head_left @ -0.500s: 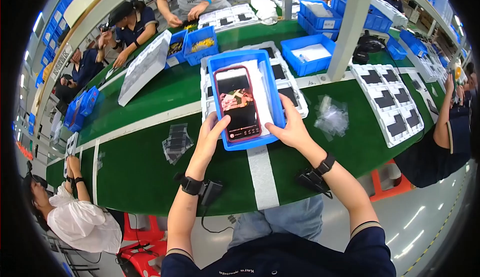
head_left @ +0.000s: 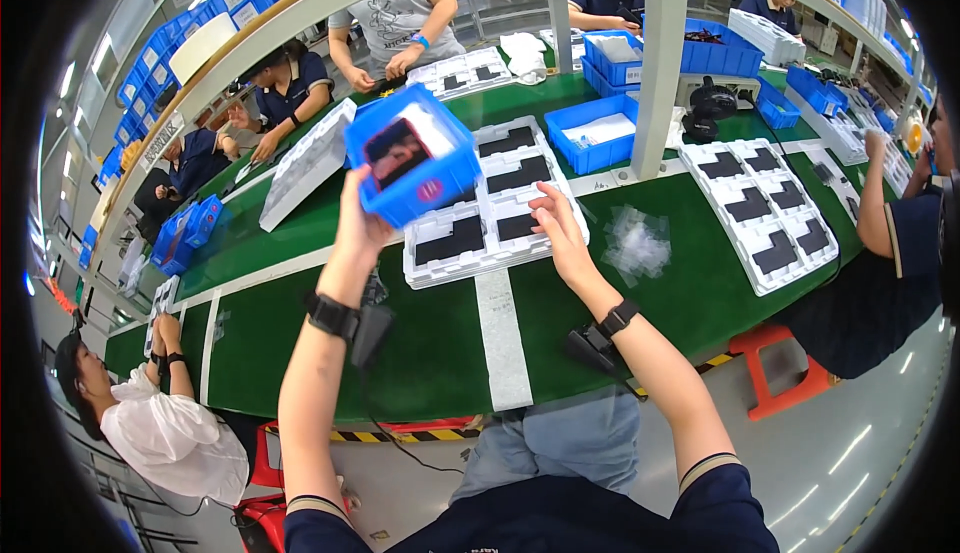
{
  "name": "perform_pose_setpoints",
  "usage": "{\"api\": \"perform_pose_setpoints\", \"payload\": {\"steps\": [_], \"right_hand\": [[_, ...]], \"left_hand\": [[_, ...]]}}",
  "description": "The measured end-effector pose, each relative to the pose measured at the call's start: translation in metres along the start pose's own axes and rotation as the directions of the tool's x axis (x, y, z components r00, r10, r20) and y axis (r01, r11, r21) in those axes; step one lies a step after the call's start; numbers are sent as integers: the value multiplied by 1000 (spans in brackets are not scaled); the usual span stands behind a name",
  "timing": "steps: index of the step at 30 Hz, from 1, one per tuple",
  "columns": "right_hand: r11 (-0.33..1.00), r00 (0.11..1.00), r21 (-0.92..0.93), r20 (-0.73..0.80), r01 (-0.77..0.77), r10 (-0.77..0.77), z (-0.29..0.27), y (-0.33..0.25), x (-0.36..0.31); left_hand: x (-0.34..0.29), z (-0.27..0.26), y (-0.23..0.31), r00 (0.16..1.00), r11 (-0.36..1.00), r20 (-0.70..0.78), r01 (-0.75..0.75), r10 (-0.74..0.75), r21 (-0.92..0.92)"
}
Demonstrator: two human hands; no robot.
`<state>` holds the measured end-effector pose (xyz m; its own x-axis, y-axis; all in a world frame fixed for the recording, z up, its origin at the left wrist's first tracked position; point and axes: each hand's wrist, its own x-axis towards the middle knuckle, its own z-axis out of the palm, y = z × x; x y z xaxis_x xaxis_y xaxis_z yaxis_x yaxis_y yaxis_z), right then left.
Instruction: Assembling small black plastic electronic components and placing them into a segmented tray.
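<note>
A dark blue shirt [head_left: 560, 513] and pale jeans [head_left: 570, 443] are worn.
Sleeves [head_left: 727, 498] are edged in tan; black bands [head_left: 330, 315] are strapped on, with black boxes [head_left: 371, 337] and a thin cable [head_left: 398, 443].

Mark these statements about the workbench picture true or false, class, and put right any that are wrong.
1. The left hand holds a blue bin. True.
2. The right hand grips the blue bin too. False: the right hand is off the bin, its fingers spread over the white tray in front of the person.
3. A phone is inside the held bin. True.
4. Both wristbands are white. False: the wristbands are black.
5. A pile of clear plastic lies to the right of that tray. True.
6. The table is red. False: the table is green.
</note>
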<state>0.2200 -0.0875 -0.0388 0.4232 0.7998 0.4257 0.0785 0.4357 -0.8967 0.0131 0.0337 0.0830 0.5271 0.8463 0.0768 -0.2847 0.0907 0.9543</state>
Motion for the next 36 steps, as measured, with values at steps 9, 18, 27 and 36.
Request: {"api": "perform_pose_setpoints", "payload": {"steps": [9, 18, 27, 36], "right_hand": [[985, 995, -146, -10, 97, -99, 10, 12, 0], [979, 997, -189, 21, 80, -78, 12, 1, -3], [961, 993, -255, 71, 109, -94, 10, -23, -5], [949, 977, -270, 181, 160, -113, 12, -29, -9]], "left_hand": [[110, -53, 20, 899, 994, -431, 104, -80, 33], [187, -85, -30, 910, 990, -393, 102, -133, -99], [214, -81, -71, 932, 990, -346, 67, -106, -122], [202, -95, -55, 905, 908, -269, 381, -328, 175]]}}
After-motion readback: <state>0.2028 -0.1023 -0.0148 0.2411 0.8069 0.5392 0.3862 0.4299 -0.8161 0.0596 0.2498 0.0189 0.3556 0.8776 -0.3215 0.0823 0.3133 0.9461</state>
